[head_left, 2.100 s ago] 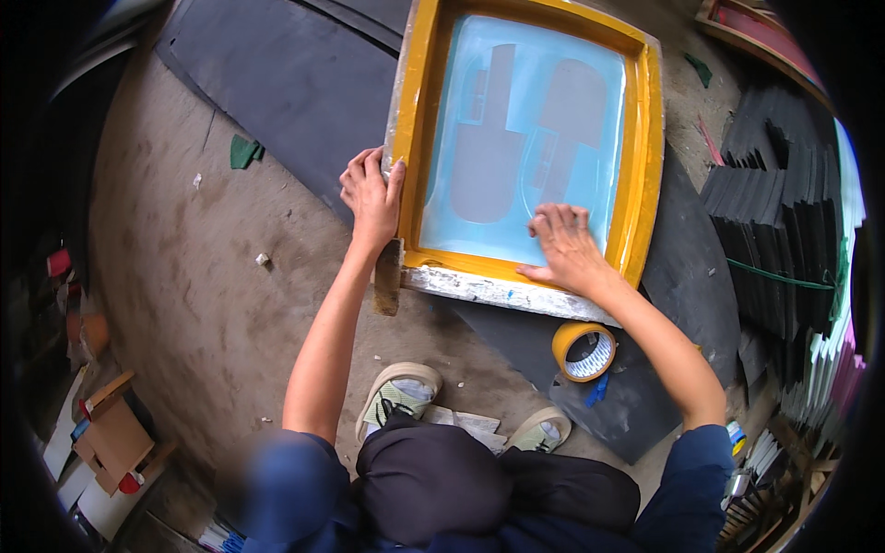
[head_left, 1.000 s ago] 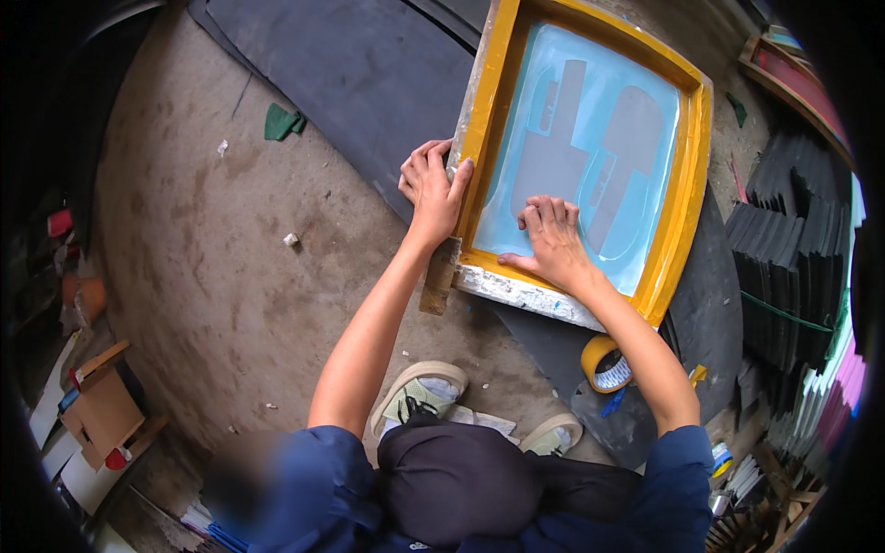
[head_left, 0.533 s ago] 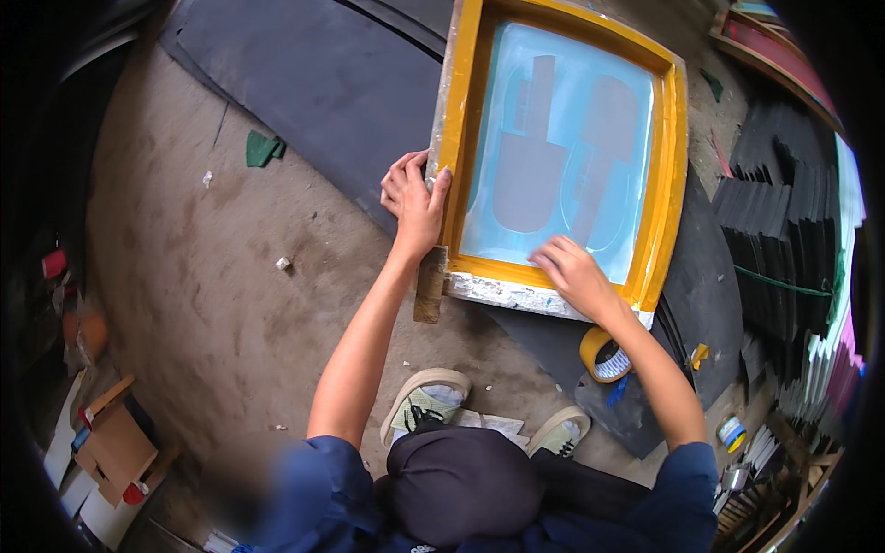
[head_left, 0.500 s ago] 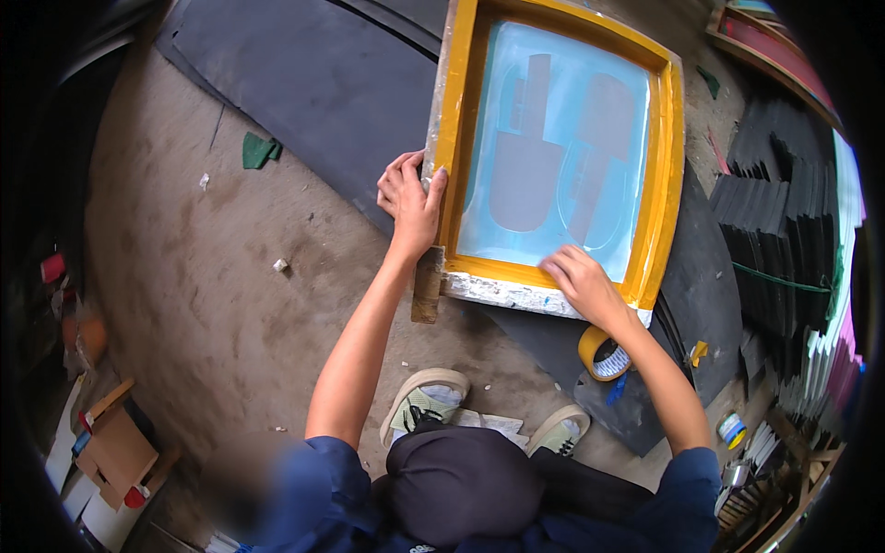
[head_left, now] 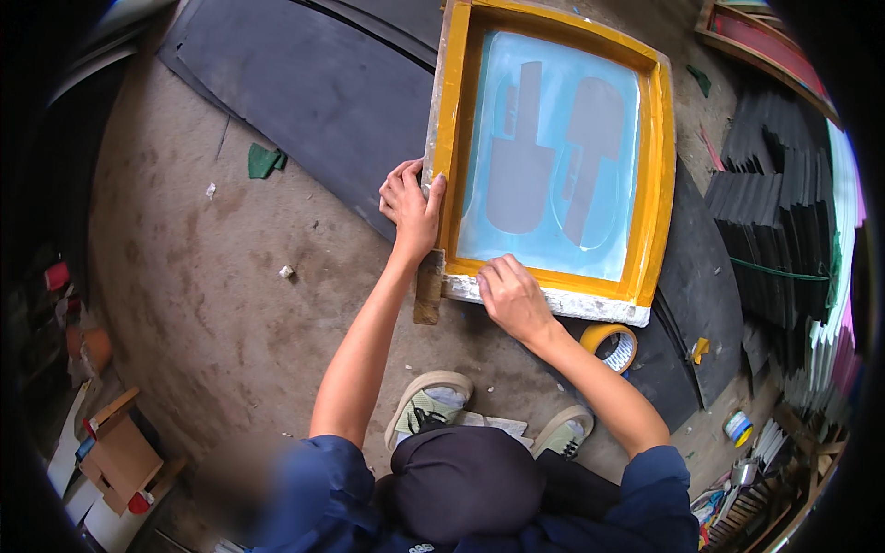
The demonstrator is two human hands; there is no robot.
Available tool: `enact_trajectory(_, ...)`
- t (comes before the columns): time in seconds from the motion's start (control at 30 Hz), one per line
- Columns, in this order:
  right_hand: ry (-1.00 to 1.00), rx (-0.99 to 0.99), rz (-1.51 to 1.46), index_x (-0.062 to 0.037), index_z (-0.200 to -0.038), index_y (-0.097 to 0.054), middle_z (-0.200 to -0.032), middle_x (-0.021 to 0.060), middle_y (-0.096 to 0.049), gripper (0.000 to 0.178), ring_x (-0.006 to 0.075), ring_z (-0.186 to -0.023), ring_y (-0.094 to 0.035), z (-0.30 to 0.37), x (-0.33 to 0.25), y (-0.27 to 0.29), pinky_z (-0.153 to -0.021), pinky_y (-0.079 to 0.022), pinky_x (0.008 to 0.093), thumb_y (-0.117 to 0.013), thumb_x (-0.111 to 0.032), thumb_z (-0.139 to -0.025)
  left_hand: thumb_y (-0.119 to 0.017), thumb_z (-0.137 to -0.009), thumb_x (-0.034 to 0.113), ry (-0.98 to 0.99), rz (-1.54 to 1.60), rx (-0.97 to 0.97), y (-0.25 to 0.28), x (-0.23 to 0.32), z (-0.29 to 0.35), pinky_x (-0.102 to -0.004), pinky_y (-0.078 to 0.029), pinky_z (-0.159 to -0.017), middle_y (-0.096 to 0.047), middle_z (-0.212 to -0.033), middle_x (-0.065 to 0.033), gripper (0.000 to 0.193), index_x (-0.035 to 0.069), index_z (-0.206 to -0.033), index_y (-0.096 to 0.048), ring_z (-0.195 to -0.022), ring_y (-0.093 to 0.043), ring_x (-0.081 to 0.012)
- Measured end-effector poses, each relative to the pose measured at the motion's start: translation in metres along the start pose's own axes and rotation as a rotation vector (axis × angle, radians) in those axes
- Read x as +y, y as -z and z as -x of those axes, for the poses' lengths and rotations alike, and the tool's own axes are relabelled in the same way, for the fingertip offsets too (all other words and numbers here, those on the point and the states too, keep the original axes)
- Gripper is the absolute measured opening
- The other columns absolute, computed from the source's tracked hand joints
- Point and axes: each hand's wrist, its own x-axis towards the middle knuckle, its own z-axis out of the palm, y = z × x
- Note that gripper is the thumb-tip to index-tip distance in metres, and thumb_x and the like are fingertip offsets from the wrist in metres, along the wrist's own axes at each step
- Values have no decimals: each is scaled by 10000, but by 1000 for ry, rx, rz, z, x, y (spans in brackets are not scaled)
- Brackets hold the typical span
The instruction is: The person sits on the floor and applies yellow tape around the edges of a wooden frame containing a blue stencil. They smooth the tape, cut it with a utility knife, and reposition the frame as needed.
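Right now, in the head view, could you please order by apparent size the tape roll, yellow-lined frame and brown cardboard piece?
1. Yellow-lined frame, clearly largest
2. Brown cardboard piece
3. Tape roll

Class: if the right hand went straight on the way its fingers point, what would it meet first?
Most likely the yellow-taped near rail of the screen-printing frame; depth is unclear, and the right hand may be touching it now.

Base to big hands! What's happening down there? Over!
Left hand holding yellow frame by its left edge. Right hand curled at its near edge. Tape roll close by right forearm, not on the frame.
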Motion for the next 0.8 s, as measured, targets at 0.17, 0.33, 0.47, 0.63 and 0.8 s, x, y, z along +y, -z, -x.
enact_trajectory(0.17, 25, 27, 76, 25, -753, -588, -810, 137, -584, 112, 253, -819, -558, -7, -11, -10, -741, -481, 342, -593, -86, -770, -462, -913, 412, 5, -9, 5, 0, 2, 0, -462, -128, -1024, -404, -1267, -92, 457, 75, -1222, -458, -1209, -278, -277)
enact_trajectory(0.33, -6, 37, 54, 47, -778, -589, -851, 159, -595, 123, 269, -840, -568, -7, -18, -18, -758, -487, 348, -598, -72, -746, -418, -928, 426, 26, -29, -28, 0, 4, 0, -447, -120, -1037, -385, -1285, -94, 465, 81, -1239, -445, -1224, -268, -278)
enact_trajectory(0.47, 50, 83, 64, 5, -710, -589, -800, 107, -561, 107, 231, -818, -551, -15, -24, -23, -729, -487, 319, -614, -99, -711, -471, -913, 406, 26, 2, -10, 0, 1, 0, -462, -122, -1024, -399, -1267, -88, 452, 69, -1214, -459, -1215, -264, -282)
enact_trajectory(0.63, 9, 74, 28, -17, -735, -594, -788, 87, -552, 106, 217, -820, -546, -21, -30, -29, -710, -487, 319, -638, -105, -694, -463, -921, 399, 32, -17, -13, 0, -1, 0, -469, -120, -1022, -392, -1268, -94, 444, 71, -1220, -454, -1217, -259, -285)
enact_trajectory(0.8, -33, 96, 32, -41, -774, -607, -818, 48, -583, 105, 212, -835, -554, -9, -22, -17, -693, -498, 309, -647, -125, -726, -460, -922, 402, 43, -22, -37, 1, 1, 0, -467, -123, -1021, -387, -1271, -99, 450, 69, -1224, -447, -1218, -259, -287)
